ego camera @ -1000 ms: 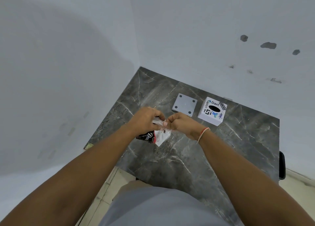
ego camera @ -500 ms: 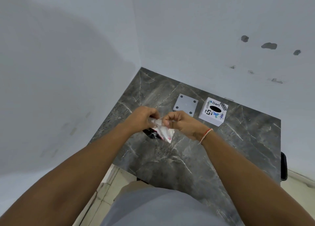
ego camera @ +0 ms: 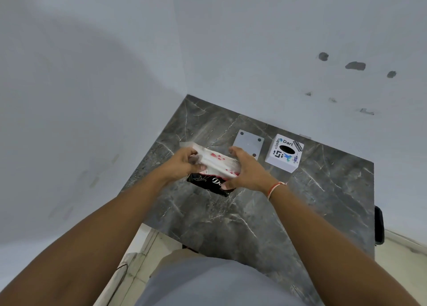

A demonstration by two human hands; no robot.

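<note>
A black tissue packet (ego camera: pixel 209 183) with white lettering is held just above the dark marble table (ego camera: pixel 300 201). A white tissue (ego camera: pixel 216 162) with red marks is stretched out of the packet's top. My left hand (ego camera: pixel 184 166) pinches the tissue's left end. My right hand (ego camera: pixel 248 170) curls over the packet's right side, thumb on the black wrapper. A white cube-shaped tissue box (ego camera: pixel 284 152) with stickers and an oval black slot stands to the right, apart from my hands.
A grey square plate (ego camera: pixel 248 141) with corner holes lies flat left of the box. Pale walls meet at the table's far corner. A black chair edge (ego camera: pixel 379 225) shows at the right. Tiled floor lies below the table's near edge.
My hands have moved apart. The tissue, bunched between my fingertips before, is now pulled out wide to the left, and my right hand has shifted onto the packet.
</note>
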